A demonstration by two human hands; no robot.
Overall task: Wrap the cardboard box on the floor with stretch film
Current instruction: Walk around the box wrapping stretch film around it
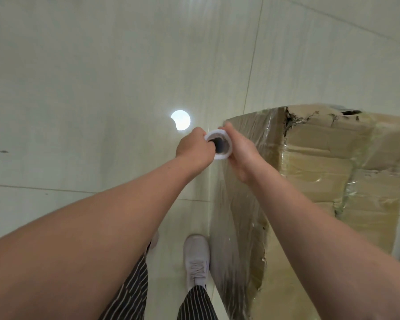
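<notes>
Head view, looking steeply down: both bare arms reach to the middle of the frame, where the stretch film roll is held upright with its open core facing the camera. The left hand grips the roll from the left, its fingers curled over the rim into the core. The right hand clasps the roll's outer side, fingers wrapped round it near the box's far corner.

The cardboard box stands on the floor and fills the right of the frame from the middle down to the lower edge. Its top corner at upper right is torn and ragged, and its brown faces are already covered with wrinkled, shiny layers. A clear sheet of film runs from the roll down the box's left face toward the bottom of the frame, lying on or just off the cardboard; which one cannot be told.

Left and upper parts of the frame are open pale tiled floor, crossed by thin tile joints. A round bright reflection lies on the tiles just beyond the left hand. At lower centre a light grey shoe stands just beside the film-covered face, with striped trousers above it, so the passage between foot and box is narrow.
</notes>
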